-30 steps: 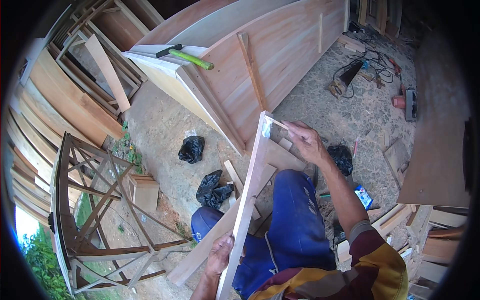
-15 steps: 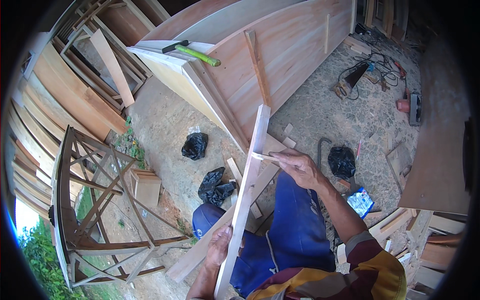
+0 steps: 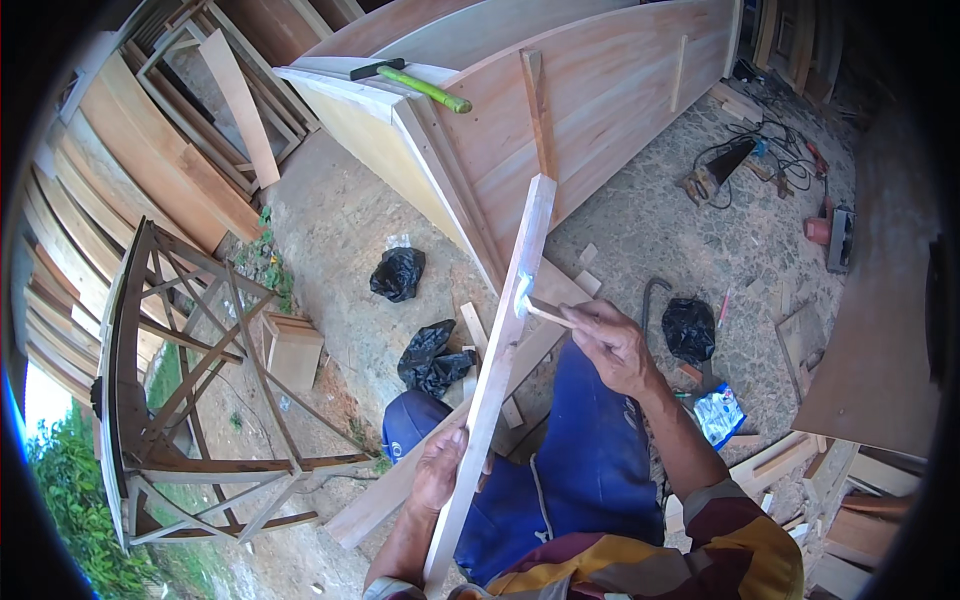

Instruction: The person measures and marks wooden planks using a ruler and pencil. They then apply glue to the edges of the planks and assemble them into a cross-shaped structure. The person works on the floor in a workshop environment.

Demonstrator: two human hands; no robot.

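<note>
My left hand is closed around the lower part of a long pale wooden batten, which slants up and away over my lap. Pinched in my right hand is a small flat wooden stick. The stick's tip touches the batten's side, where a blob of white paste shows. Another board lies across beneath the batten, over my leg. Beyond the batten's far end stands a large curved plywood structure with an upright wooden strip on its side.
A hammer with a green handle rests on the structure's corner. Black plastic bags lie on the ground, along with a handsaw, cables, a red power tool and a blue-white packet. A wooden frame stands left, near stacked boards.
The stick's tip has moved up along the batten, and white paste now shows there. My left hand still grips the batten, whose far end has shifted slightly up in view.
</note>
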